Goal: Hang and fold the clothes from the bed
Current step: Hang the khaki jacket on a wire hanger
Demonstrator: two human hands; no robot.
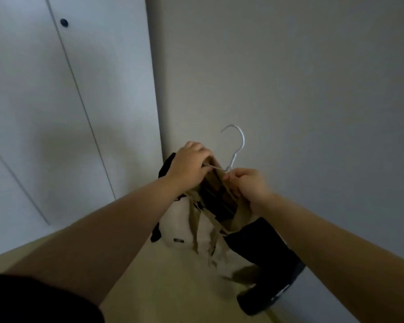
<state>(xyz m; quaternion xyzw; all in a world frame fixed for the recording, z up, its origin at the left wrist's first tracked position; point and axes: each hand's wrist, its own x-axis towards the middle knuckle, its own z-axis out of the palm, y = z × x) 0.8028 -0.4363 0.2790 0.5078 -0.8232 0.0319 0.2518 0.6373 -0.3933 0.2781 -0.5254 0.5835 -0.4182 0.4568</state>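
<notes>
Both arms reach out, elbows low. The hanger [238, 145] stands between the hands, with its hook pointing up just above the right hand [251, 186] and its wire arm running across to the left hand [189, 163]. The left fingers curl over the wire and collar, and the right pinches at the hook's base. The shirt [180, 227] droops below both. The right hand looks best placed to lift.

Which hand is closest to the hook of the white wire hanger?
The right hand: it pinches the white wire hanger just under the hook, while the left hand grips the beige and black garment farther out along the wire.
</notes>
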